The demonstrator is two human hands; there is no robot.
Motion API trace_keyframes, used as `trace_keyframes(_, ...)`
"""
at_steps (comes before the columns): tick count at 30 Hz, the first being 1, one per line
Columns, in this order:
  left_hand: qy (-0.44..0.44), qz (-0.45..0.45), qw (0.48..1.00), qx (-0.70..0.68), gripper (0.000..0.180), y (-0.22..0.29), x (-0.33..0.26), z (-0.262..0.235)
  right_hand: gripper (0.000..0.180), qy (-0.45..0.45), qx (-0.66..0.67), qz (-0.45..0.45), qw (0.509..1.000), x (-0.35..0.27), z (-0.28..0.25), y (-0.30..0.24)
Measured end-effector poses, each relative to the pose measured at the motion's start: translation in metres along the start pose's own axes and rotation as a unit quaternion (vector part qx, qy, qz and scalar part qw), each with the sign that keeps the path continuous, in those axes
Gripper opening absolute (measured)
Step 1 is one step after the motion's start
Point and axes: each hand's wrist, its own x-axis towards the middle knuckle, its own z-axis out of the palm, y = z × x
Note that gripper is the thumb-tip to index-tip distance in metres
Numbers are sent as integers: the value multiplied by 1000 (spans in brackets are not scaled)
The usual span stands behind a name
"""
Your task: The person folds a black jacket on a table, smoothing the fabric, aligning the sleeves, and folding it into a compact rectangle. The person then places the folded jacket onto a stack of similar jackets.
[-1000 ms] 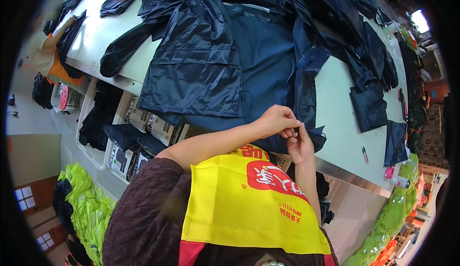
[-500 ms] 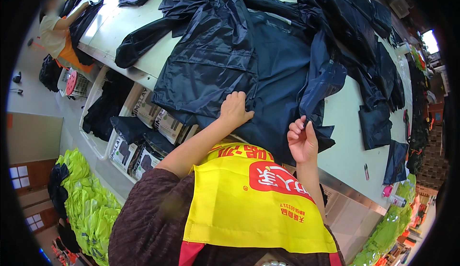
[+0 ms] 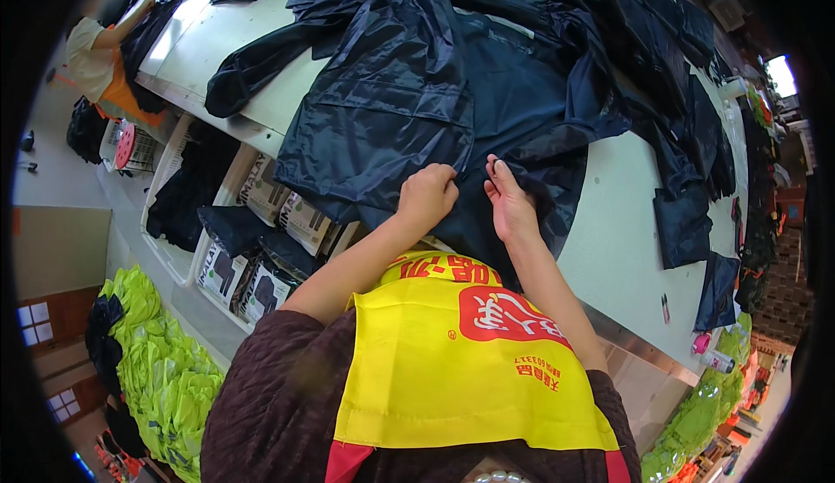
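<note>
Head view: your left hand (image 3: 428, 196) and right hand (image 3: 511, 203) sit apart over the navy jacket (image 3: 383, 126) at 12. Left fingers curl on its front, can't tell if gripping; right fingers spread. Bare table (image 3: 609, 213) at 3, metal edge (image 3: 644, 344) at 4. Crate (image 3: 177, 268) at 9: dark cloth (image 3: 196, 187). Next bin (image 3: 229, 183), 8–9: flat packets (image 3: 300, 222), dark bundle (image 3: 233, 235) on top.

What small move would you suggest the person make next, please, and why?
Perhaps ease the right hand across to the left hand: the dark jacket lies open, its inside showing between the front panels, and the hands are close but apart near its lower edge.
</note>
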Motion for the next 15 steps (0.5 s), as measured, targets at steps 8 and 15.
trace_keyframes(8,-35,89,994,-43,11,32,-1,-13,34,52,-108,10,993,9,12,15)
trace_keyframes(15,-396,-332,797,-313,54,42,-29,-66,29,50,11,10,999,-7,32,-16)
